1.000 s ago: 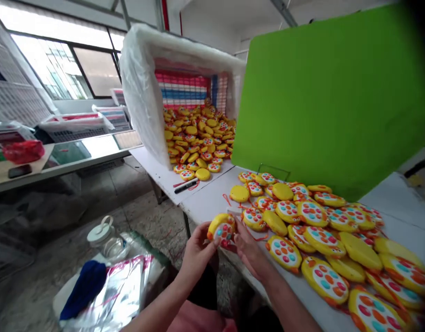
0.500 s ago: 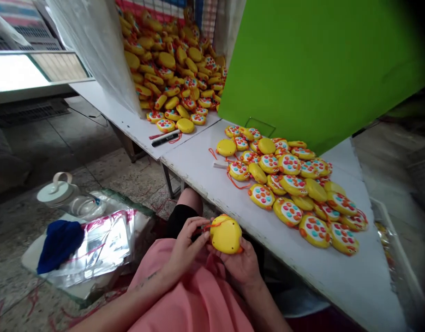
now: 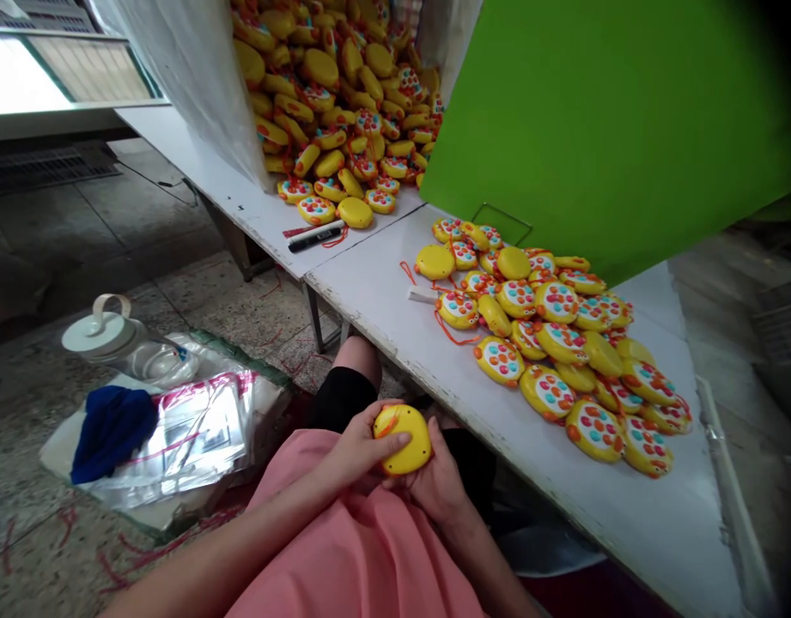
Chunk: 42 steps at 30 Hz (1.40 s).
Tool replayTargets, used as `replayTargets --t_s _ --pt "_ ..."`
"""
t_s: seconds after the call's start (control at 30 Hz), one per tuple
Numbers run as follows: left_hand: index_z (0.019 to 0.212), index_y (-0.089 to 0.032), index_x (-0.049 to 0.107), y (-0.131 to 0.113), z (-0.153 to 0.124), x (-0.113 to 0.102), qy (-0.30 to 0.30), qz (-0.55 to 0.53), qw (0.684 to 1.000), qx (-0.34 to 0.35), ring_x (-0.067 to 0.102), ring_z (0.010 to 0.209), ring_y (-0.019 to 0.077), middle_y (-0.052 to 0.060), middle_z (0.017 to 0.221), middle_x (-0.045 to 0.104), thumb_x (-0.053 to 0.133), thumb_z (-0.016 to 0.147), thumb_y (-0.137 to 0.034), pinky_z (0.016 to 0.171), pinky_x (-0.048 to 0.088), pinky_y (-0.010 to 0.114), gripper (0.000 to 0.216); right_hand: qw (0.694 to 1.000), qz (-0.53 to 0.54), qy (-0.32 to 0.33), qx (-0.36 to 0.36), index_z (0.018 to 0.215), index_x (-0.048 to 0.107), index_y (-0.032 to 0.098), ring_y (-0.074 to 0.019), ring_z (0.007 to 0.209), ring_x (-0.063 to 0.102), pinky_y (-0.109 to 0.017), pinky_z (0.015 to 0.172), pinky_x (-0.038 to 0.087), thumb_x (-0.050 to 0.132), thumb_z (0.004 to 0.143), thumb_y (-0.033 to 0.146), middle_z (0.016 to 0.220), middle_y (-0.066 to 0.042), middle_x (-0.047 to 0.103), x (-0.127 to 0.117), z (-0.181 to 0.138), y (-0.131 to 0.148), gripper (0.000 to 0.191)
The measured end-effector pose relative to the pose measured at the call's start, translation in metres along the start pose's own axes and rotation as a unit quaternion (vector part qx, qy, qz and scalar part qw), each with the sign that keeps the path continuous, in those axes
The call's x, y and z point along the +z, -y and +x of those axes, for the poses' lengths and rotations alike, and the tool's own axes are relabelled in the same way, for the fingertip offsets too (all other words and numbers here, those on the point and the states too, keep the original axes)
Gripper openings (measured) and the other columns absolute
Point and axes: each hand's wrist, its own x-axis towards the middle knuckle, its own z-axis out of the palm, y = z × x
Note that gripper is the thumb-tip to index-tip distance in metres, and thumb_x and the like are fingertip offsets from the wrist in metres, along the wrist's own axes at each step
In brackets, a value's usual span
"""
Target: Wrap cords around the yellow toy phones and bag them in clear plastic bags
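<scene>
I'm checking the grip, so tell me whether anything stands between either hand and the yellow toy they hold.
Nothing visible does: the left hand and right hand both touch the yellow toy, at opposite sides.

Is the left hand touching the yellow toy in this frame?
Touching. The head view shows the thumb of the left hand lying across the plain face of the yellow toy.

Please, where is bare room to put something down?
On the white table: between the black marker and the yellow toy pile, and between that pile and the near edge. Crowded: before the green board, where the pile lies, and inside the plastic-draped container, heaped with more toys.
</scene>
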Motion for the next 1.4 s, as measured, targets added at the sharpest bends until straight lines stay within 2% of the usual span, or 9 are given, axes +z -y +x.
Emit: replayTargets --t_s 0.13,0.23,0.4,0.5,0.77,0.87,1.1,1.27,1.4 --pt "0.103 -0.016 0.057 0.002 0.006 -0.004 -0.062 -0.147 0.986 -0.052 0.065 0.074 0.0163 0.005 0.090 0.066 0.077 0.071 -0.047 0.067 0.054 0.027 0.049 0.991 -0.110 -0.060 0.035 0.111 0.060 0.013 -0.0246 0.071 0.068 -0.035 0.054 0.055 0.036 0.081 0.078 0.089 -0.014 0.071 0.007 0.012 0.001 0.076" --pt "0.093 -0.014 0.058 0.005 0.012 -0.012 -0.099 -0.243 0.962 -0.075 0.063 0.064 0.0142 0.003 0.077 0.065 0.076 0.071 -0.049 0.061 0.053 0.025 0.045 0.948 -0.304 -0.094 0.010 0.106 0.061 0.015 -0.0228 0.066 0.067 -0.032 0.051 0.052 0.037 0.082 0.077 0.089 -0.013 0.070 0.014 0.012 0.016 0.071" --pt "0.086 -0.013 0.057 0.021 0.022 -0.031 -0.120 -0.346 0.924 -0.105 0.063 0.057 0.0147 0.004 0.068 0.065 0.077 0.070 -0.049 0.057 0.052 0.025 0.044 0.721 -0.690 -0.045 -0.047 0.075 0.064 0.020 -0.0220 0.070 0.064 -0.029 0.058 0.046 0.043 0.091 0.057 0.076 -0.007 0.069 0.048 0.007 0.070 0.045" --pt "0.084 -0.014 0.054 0.041 0.029 -0.038 -0.125 -0.370 0.915 -0.099 0.064 0.059 0.0162 0.004 0.068 0.064 0.079 0.067 -0.050 0.060 0.053 0.028 0.046 0.650 -0.753 -0.023 -0.099 0.079 0.066 0.024 -0.0207 0.071 0.064 -0.029 0.063 0.046 0.044 0.092 0.048 0.076 -0.004 0.070 0.078 0.027 0.108 0.035" --pt "0.094 -0.016 0.052 0.074 0.037 -0.046 -0.081 -0.320 0.939 -0.098 0.065 0.065 0.0191 0.004 0.076 0.065 0.078 0.065 -0.055 0.061 0.051 0.031 0.055 0.451 -0.817 0.064 -0.354 0.105 0.067 0.018 -0.0209 0.092 0.065 -0.033 0.083 0.050 0.046 0.091 0.025 0.105 -0.008 0.071 0.173 0.183 0.174 0.026" --pt "0.090 -0.014 0.057 0.085 0.043 -0.052 -0.075 -0.272 0.957 -0.066 0.060 0.066 0.0135 0.003 0.076 0.063 0.079 0.063 -0.056 0.063 0.046 0.025 0.055 0.324 -0.866 0.060 -0.376 0.116 0.064 0.014 -0.0211 0.104 0.062 -0.032 0.092 0.046 0.044 0.093 0.018 0.113 -0.010 0.069 0.215 0.239 0.183 0.030" --pt "0.089 -0.017 0.059 0.098 0.051 -0.062 -0.053 -0.241 0.967 -0.054 0.057 0.063 0.0115 0.001 0.075 0.061 0.078 0.059 -0.063 0.064 0.042 0.026 0.058 0.232 -0.910 0.084 -0.332 0.108 0.069 0.018 -0.0265 0.100 0.063 -0.036 0.082 0.047 0.048 0.092 0.017 0.104 -0.013 0.070 0.282 0.309 0.175 0.027" --pt "0.080 -0.029 0.064 0.087 0.052 -0.064 -0.047 -0.220 0.973 -0.050 0.064 0.067 0.0201 0.001 0.070 0.061 0.077 0.048 -0.072 0.074 0.047 0.039 0.055 0.167 -0.932 0.104 -0.304 0.095 0.072 0.014 -0.0272 0.098 0.064 -0.034 0.080 0.045 0.052 0.087 0.010 0.098 -0.017 0.070 0.302 0.320 0.164 0.022" --pt "0.075 -0.033 0.067 0.100 0.059 -0.063 -0.062 -0.227 0.970 -0.059 0.064 0.064 0.0232 0.002 0.066 0.061 0.079 0.042 -0.071 0.072 0.046 0.043 0.052 0.140 -0.934 0.130 -0.303 0.096 0.070 0.014 -0.0269 0.101 0.061 -0.034 0.080 0.046 0.048 0.088 0.008 0.102 -0.017 0.069 0.307 0.324 0.164 0.024"
